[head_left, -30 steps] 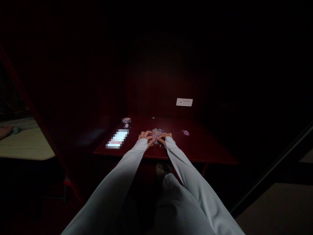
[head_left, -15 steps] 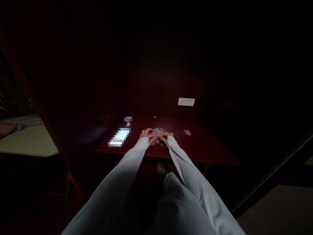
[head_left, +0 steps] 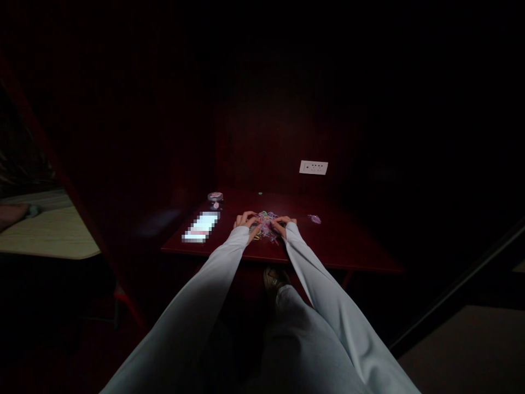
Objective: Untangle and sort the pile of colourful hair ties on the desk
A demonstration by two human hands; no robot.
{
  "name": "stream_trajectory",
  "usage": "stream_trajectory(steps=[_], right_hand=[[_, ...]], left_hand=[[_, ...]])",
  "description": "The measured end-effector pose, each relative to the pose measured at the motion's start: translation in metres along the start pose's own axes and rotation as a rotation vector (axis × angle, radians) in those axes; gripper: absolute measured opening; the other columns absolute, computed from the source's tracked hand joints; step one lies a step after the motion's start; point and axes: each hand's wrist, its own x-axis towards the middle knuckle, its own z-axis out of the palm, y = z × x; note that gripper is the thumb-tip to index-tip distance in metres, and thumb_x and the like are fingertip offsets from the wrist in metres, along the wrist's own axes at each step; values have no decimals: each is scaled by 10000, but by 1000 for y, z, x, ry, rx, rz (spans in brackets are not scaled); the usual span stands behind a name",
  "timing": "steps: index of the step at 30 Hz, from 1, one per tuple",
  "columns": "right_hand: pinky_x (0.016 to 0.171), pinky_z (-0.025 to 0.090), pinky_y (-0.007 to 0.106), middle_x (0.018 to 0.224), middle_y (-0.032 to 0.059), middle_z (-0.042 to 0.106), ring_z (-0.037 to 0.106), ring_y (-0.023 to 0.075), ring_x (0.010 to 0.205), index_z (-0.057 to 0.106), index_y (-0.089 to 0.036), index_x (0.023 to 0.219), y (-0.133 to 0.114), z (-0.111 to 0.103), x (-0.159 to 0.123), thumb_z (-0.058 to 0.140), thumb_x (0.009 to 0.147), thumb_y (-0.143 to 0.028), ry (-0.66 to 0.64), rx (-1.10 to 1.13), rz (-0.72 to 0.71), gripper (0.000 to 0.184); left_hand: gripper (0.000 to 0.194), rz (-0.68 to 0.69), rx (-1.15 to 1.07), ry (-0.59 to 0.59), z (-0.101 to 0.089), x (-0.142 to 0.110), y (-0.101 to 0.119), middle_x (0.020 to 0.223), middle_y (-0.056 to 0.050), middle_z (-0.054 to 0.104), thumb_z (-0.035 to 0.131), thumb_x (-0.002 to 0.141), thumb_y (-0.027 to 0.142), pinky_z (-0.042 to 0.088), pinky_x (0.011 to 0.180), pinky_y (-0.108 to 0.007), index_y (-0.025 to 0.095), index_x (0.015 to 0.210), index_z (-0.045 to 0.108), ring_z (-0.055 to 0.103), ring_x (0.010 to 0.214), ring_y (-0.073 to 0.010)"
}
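Observation:
A loose pile of thin, many-coloured elastic hair ties [head_left: 267,219] lies near the front of the dark red table. My left hand [head_left: 246,220] is at its left side, with bent fingers and the fingertips among the bands. From the right, my right hand [head_left: 284,221] reaches in, thumb and fingers pinched together on the bands. Which single bands the fingers hold is too small to tell. A smaller bunch of purple hair ties [head_left: 315,219] lies apart, to the right of my right hand.
Left of the pile are a lit phone with a blurred screen [head_left: 200,226] and a small round clear container [head_left: 215,200]. A green band [head_left: 260,193] lies farther back. The wall holds a white socket [head_left: 314,167]. At far left, another person's hand [head_left: 14,214] rests on a pale table [head_left: 53,232].
My right hand has shifted slightly right, so the gap between my hands is wider and more of the pile shows. The view has tilted a little downward.

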Motion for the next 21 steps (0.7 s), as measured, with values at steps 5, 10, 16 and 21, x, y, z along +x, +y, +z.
stream_trajectory(steps=[5, 10, 16, 21], right_hand=[[1041, 411, 456, 964, 102, 733, 541, 323, 1140, 804, -262, 866, 4, -3, 5, 638, 912, -655, 82, -63, 30, 429], [1013, 361, 466, 995, 113, 718, 478, 323, 1107, 796, -247, 834, 22, -25, 15, 599, 940, -653, 297, -166, 95, 464], [985, 310, 496, 1115, 154, 674, 433, 359, 1164, 771, -223, 856, 60, -79, 27, 523, 993, -584, 423, -414, 150, 459], [996, 303, 525, 1208, 181, 662, 432, 386, 1210, 778, -206, 918, 78, -101, 31, 541, 998, -488, 441, -564, 243, 377]], left_hand=[[233, -32, -18, 32, -3, -4, 4, 1469, -22, 578, 644, 984, 344, 456, 1092, -470, 342, 1185, 763, 494, 1244, -284], [237, -55, -29, 48, -3, -6, 6, 1458, -24, 596, 621, 992, 322, 457, 1080, -467, 341, 1176, 769, 505, 1238, -284], [233, -79, -31, 73, 2, -4, 2, 1433, -26, 610, 612, 994, 332, 462, 1058, -472, 364, 1158, 774, 493, 1258, -300], [219, -84, -38, 68, 2, -4, 1, 1422, -26, 608, 611, 1003, 367, 454, 1054, -460, 362, 1149, 773, 488, 1256, -294]])
